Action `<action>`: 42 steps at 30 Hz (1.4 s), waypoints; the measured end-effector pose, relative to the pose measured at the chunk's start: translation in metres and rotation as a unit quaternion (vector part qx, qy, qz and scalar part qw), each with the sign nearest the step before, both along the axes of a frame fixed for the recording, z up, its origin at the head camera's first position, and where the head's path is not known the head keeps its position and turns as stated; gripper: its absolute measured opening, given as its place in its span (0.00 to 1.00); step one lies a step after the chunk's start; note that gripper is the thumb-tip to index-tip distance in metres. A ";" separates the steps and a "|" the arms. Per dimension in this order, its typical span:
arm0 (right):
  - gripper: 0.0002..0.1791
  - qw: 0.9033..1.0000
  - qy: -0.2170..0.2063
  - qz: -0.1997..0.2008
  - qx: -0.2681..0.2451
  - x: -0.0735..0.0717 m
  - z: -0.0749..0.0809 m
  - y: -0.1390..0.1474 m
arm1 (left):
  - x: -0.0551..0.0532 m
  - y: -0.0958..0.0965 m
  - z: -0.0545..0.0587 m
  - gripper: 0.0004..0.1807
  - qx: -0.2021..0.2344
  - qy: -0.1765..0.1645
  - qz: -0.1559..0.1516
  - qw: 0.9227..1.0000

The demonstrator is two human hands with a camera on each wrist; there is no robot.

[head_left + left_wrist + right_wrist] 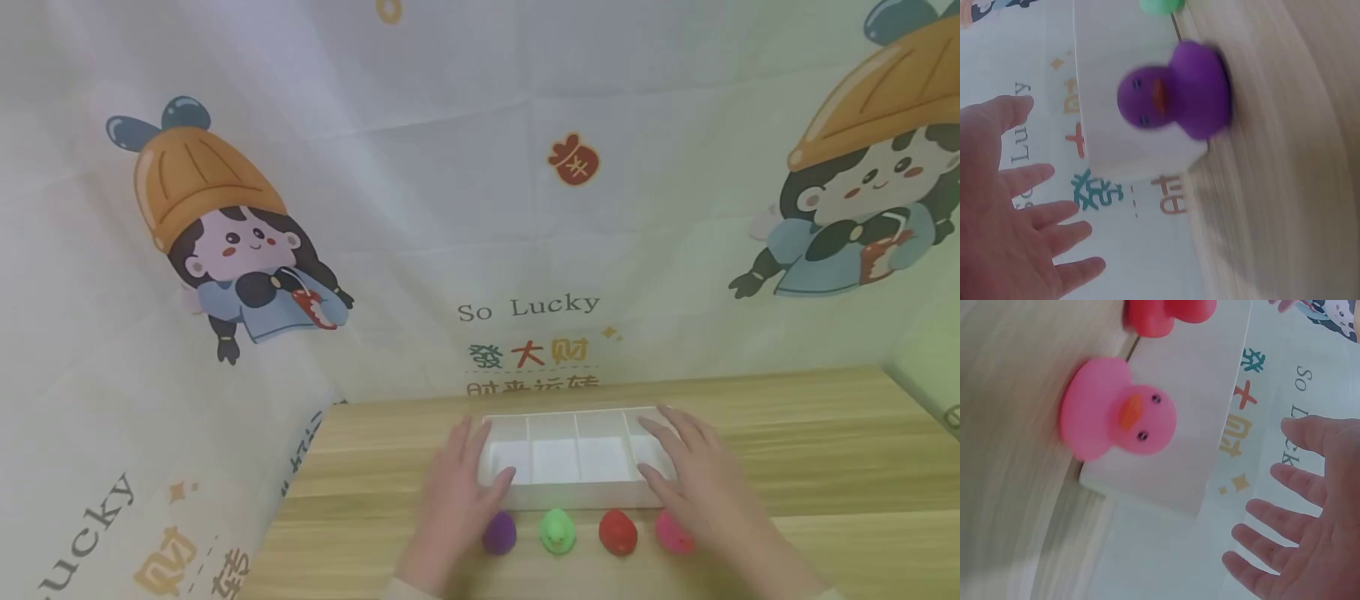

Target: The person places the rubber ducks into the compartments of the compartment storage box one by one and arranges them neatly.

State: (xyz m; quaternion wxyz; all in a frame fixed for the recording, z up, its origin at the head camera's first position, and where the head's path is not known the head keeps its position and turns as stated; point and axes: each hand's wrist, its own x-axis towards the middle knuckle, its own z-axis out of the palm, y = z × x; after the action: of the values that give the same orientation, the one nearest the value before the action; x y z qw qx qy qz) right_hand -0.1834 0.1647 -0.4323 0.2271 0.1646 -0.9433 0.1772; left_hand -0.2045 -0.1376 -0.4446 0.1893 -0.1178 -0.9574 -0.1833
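My left hand [459, 492] stands at the left end of the white box [577, 497], and my right hand [697, 471] at the right end; the fingers of both are spread and loosely extended, gripping nothing; whether any fingertip touches the rim I cannot tell. The box has four compartments and lies lengthwise across the table [817, 467]; before its near wall, from left to right, sit the purple duck [499, 533], the green duck [557, 532], the red duck [618, 533] and the pink duck [673, 533]; the wrist views show the purple and pink ones upright.

Risks noted: the pink duck is partly covered by my right hand in the head view, so a low sweep of that hand could, in my judgement, topple it; the purple duck, just beside my left hand, is open to the same fault; a box drawn towards me would probably shove the whole row, as any gap at the near wall looks slight; uneven pressure at the two ends could slew the box round.

Edges and room: behind the box runs a narrow strip of table before the cloth [420, 333], so a push away would soon meet it; the table reaches farther to the right of the box than to the left; the ducks stand apart from one another, with gaps I judge passable for a fingertip.
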 end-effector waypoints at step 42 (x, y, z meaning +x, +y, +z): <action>0.22 0.986 -0.135 0.000 -0.102 0.050 -0.013 0.036 | -0.020 -0.052 -0.008 0.28 0.119 -0.080 -0.208 0.968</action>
State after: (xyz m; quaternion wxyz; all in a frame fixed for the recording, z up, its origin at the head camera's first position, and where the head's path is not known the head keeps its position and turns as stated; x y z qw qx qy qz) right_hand -0.1337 0.2008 -0.4451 0.1133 0.1153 -0.9423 0.2932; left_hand -0.2245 -0.1899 -0.4527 0.0830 -0.2757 -0.8951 -0.3404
